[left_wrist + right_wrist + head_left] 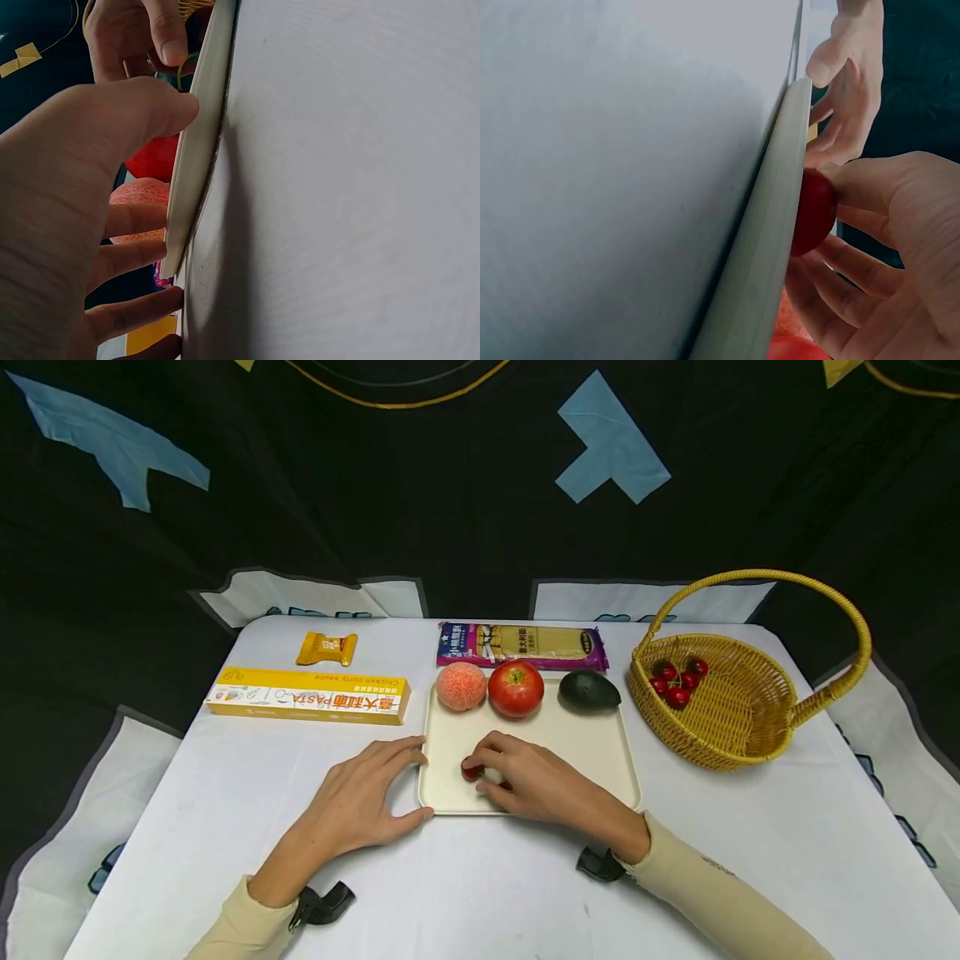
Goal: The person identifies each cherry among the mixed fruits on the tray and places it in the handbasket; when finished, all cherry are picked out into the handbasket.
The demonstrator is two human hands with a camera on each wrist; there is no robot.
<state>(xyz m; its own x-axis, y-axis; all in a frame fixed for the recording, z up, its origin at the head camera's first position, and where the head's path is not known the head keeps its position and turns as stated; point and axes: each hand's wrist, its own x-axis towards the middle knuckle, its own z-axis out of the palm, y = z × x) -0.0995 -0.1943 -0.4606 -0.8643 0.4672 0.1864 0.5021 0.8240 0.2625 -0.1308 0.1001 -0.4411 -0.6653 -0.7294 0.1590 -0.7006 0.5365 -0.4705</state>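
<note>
On the cream tray, a dark red cherry lies between the thumb and fingers of my right hand, which pinches it near the tray's left front. The right wrist view shows the cherry close up, with the thumb on one side and fingertips on the other. In the left wrist view, a thin green stem shows by the right hand. My left hand rests at the tray's left edge, fingers extended, thumb by the front left corner. A peach-like fruit, a red apple and an avocado line the tray's back.
A wicker basket with a tall handle stands to the right, holding several cherries. Behind the tray lies a purple pasta packet. At the left are a yellow pasta box and a small orange-yellow packet.
</note>
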